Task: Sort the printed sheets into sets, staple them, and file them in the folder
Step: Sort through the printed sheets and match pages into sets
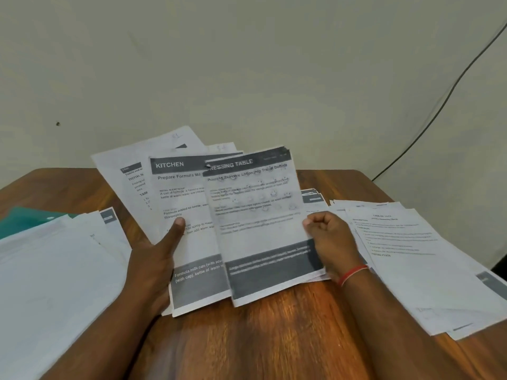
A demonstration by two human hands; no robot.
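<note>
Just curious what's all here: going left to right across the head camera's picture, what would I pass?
Stack of white papers → left hand → Kitchen sheet → Dressing Table sheet → right hand → pile of printed papers.

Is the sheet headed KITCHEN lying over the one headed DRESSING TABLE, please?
No, the DRESSING TABLE sheet, pinched by the right hand, overlaps the right side of the KITCHEN sheet.

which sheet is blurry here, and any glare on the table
Head view: the DRESSING TABLE sheet in the right hand is smeared, text doubled; the KITCHEN sheet in the left hand reads sharp; glare streaks the table at the bottom.
</note>
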